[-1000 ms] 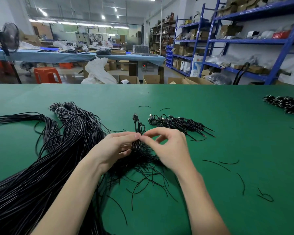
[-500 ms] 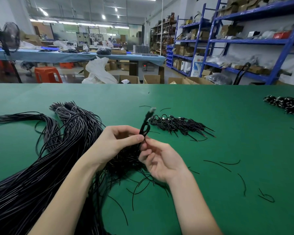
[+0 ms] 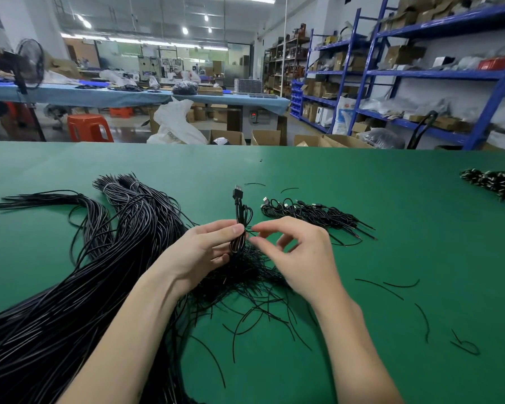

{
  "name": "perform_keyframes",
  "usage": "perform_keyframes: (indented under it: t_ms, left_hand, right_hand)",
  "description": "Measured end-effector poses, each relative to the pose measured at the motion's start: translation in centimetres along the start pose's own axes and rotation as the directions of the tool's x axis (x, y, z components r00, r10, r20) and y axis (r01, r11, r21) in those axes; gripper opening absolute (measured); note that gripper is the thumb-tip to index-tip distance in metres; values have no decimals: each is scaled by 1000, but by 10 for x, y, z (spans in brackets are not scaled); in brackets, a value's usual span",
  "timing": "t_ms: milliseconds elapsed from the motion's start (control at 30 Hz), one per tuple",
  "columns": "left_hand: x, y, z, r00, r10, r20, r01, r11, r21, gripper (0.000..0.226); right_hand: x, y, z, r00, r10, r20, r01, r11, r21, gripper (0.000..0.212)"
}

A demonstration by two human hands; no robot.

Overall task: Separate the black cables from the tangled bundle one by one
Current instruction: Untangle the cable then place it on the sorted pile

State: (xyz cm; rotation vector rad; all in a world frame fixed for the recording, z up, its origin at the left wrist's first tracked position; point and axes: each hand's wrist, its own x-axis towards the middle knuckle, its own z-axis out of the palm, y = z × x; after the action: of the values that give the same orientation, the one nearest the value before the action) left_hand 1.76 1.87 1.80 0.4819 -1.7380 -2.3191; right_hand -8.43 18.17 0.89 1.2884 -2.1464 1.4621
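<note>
Black cables (image 3: 70,301) piled on green table (image 3: 362,199); blue shelving (image 3: 420,74) behind.

I'm looking over a green-covered worktable (image 3: 362,176) into a warehouse/workshop. Right side: blue steel shelving (image 3: 490,83) w/ cardboard boxes, bags, white cartons; more racks (image 3: 286,68) further back along the aisle. Middle: long table w/ light blue cover (image 3: 105,96), clutter on top. Black pedestal fan (image 3: 31,64) at its left end, orange plastic stool (image 3: 89,128) below it. White plastic sack (image 3: 177,123) and open cardboard boxes (image 3: 266,137) on the floor just past my table edge. Floor grey, glossy. Ceiling strip lights (image 3: 184,30) on, bright; far wall has glass partition panels (image 3: 164,55). A person is bent over at far left, mostly cut off.
</note>
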Motion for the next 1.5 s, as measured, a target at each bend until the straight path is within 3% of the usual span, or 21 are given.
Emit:
perform_keyframes:
  t_ms: [200, 267, 333, 367, 433, 467, 500, 533, 567, 600, 700, 767, 833, 1000, 1100, 1200, 1233, 1300, 1367, 1433, 1500]
  left_hand:
    - [-2, 0, 1, 999, -21, 42, 21, 1000, 9, 29]
    - [-3, 1, 1, 999, 24, 26, -25, 999, 35, 26]
    - [-4, 2, -2, 990, 141, -22, -137, 982, 128, 26]
    - [-5, 3, -4, 979, 203, -27, -195, 963, 188, 27]
    - [-6, 4, -7, 959, 282, 7, -273, 924, 268, 29]
    - [-7, 5, -7, 954, 297, 30, -293, 914, 280, 30]
    - [-7, 5, -8, 953, 300, 47, -301, 911, 283, 29]
    - [-7, 6, -8, 955, 292, 52, -294, 914, 281, 26]
    - [-6, 7, -8, 961, 272, 44, -273, 924, 267, 24]
    - [-6, 8, -8, 970, 241, 28, -240, 940, 242, 24]
    - [-4, 8, -10, 991, 131, -9, -128, 979, 161, 30]
    - [-4, 7, -9, 998, 56, -21, -52, 989, 137, 28]
    - [-4, 5, -6, 1000, 4, -7, -3, 992, 125, 28]
    - [-3, 4, -2, 999, -46, 21, 43, 991, 125, 22]
    - [-1, 3, -3, 999, -35, 30, 31, 994, 107, 26]
    - [-1, 0, -4, 999, 6, 45, -11, 994, 108, 32]
    - [-2, -1, -3, 998, 37, 46, -41, 994, 105, 31]
    - [-2, -1, -1, 993, 118, 27, -120, 985, 122, 29]
    - [-1, -1, -1, 978, 208, 2, -205, 961, 185, 24]
    - [-1, -1, -3, 959, 283, 10, -278, 933, 230, 20]
    - [-1, -2, -4, 948, 317, 18, -312, 918, 245, 20]
  right_hand:
    - [-1, -2, 1, 998, 35, -56, -35, 999, 5, 14]
    - [0, -5, 4, 988, 152, -29, -147, 981, 123, 8]
    - [2, -10, 7, 939, 334, 78, -342, 893, 293, 9]
    - [4, -12, 7, 878, 445, 175, -477, 789, 387, 10]
    - [4, -13, 7, 674, 582, 455, -731, 436, 525, 16]
    - [2, -14, 7, 569, 567, 595, -801, 218, 558, 15]
    - [1, -14, 8, 511, 513, 690, -815, 32, 579, 9]
    - [-1, -15, 10, 499, 460, 734, -801, -77, 593, 5]
    - [-2, -16, 11, 516, 429, 742, -792, -91, 604, 4]
    - [-2, -17, 11, 541, 430, 722, -793, -24, 609, 6]
    - [3, -16, 7, 712, 494, 499, -702, 491, 516, 8]
    - [4, -15, 3, 833, 445, 329, -549, 742, 385, 9]
    - [3, -15, 0, 893, 374, 251, -440, 844, 306, 7]
    - [4, -14, 0, 957, 264, 124, -276, 957, 91, 12]
    - [4, -18, 4, 982, 185, 44, -187, 981, 47, 11]
    - [5, -21, 5, 952, 299, 70, -307, 934, 184, 10]
    - [5, -21, 5, 915, 386, 117, -403, 866, 298, 10]
    - [5, -22, 8, 784, 553, 282, -606, 588, 535, 10]
    - [5, -21, 11, 672, 604, 430, -703, 337, 626, 9]
    - [5, -18, 12, 650, 579, 492, -727, 286, 624, 9]
    - [4, -16, 10, 676, 542, 500, -714, 314, 625, 7]
